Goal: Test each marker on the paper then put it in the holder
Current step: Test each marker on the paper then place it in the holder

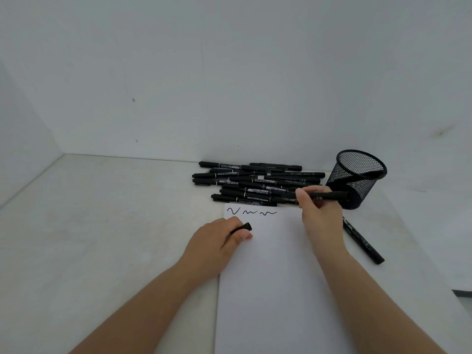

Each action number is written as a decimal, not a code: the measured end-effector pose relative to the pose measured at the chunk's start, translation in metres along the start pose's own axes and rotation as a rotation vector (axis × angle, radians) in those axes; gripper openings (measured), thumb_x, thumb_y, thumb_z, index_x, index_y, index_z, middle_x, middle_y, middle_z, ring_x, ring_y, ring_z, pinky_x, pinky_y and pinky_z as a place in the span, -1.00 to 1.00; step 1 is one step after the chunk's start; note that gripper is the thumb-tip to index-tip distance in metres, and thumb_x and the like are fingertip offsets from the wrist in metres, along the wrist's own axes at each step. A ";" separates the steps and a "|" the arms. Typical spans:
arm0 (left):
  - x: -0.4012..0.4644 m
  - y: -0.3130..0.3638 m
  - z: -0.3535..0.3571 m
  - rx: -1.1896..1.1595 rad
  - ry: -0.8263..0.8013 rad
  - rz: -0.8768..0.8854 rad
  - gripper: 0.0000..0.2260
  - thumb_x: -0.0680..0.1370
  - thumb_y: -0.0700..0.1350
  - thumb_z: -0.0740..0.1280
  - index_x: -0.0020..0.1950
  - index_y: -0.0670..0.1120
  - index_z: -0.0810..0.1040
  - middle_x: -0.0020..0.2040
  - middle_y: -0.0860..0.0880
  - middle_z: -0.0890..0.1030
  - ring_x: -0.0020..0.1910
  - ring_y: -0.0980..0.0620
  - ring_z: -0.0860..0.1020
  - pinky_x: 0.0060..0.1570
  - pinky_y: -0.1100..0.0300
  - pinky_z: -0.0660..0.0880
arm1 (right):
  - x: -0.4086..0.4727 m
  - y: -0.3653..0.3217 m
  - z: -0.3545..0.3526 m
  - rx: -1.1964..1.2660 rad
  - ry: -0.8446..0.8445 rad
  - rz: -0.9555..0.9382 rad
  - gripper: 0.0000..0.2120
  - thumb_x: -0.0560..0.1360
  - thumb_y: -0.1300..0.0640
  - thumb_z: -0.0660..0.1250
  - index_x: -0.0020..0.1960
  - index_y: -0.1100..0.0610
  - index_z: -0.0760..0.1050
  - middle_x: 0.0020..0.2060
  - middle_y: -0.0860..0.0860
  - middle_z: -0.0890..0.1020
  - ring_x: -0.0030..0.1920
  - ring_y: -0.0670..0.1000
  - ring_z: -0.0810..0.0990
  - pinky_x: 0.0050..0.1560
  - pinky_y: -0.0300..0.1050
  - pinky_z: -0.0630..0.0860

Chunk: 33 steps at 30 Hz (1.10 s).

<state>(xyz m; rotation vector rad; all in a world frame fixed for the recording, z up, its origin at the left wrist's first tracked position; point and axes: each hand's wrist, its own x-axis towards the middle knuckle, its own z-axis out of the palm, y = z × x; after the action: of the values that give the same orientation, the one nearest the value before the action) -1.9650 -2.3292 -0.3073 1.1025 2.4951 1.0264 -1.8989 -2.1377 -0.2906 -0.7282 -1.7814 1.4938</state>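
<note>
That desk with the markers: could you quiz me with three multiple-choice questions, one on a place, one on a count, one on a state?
1. Where does the mesh holder stand?
A. right of the marker pile
B. on the paper
C. left of the pile

2. How many squiggles are on the paper?
A. one
B. three
C. six

3. What does the left hand hold?
A. nothing
B. a cap
C. scissors

Answers: 1 A, it stands at the pile's right end. 2 B, three marks line the top edge. 3 B, its fingers curl round a small black cap.
</note>
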 end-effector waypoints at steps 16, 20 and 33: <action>-0.001 -0.003 0.002 0.000 0.058 0.019 -0.87 0.57 0.01 0.21 -0.10 0.02 0.51 -0.28 0.05 0.52 -0.32 0.17 0.40 -0.32 0.27 0.27 | -0.035 0.012 0.019 0.372 -0.252 0.212 -0.78 0.54 0.23 0.19 -0.27 0.11 0.46 -0.55 -0.02 0.50 -0.52 -0.06 0.40 -0.45 -0.23 0.36; -0.001 -0.003 0.001 0.031 0.058 0.046 -0.83 0.56 0.04 0.20 -0.14 0.00 0.48 -0.27 0.00 0.53 -0.31 0.12 0.41 -0.29 0.20 0.30 | -0.041 0.009 0.020 0.235 -0.342 0.092 -0.86 0.53 0.22 0.23 -0.20 0.13 0.43 -0.53 -0.02 0.54 -0.51 -0.09 0.44 -0.44 -0.30 0.40; -0.003 0.001 0.002 0.047 0.064 0.154 -0.78 0.51 0.08 0.05 -0.34 0.12 0.22 -0.45 0.11 0.33 -0.44 0.15 0.30 -0.42 0.29 0.17 | -0.044 0.009 0.016 0.286 -0.473 0.062 -0.84 0.56 0.22 0.20 -0.21 0.16 0.36 -0.51 -0.04 0.52 -0.47 -0.09 0.43 -0.39 -0.31 0.39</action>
<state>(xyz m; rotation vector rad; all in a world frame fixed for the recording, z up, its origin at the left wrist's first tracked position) -1.9616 -2.3300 -0.3086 1.3140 2.5281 1.0639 -1.8851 -2.1798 -0.3078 -0.3019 -1.8249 2.0364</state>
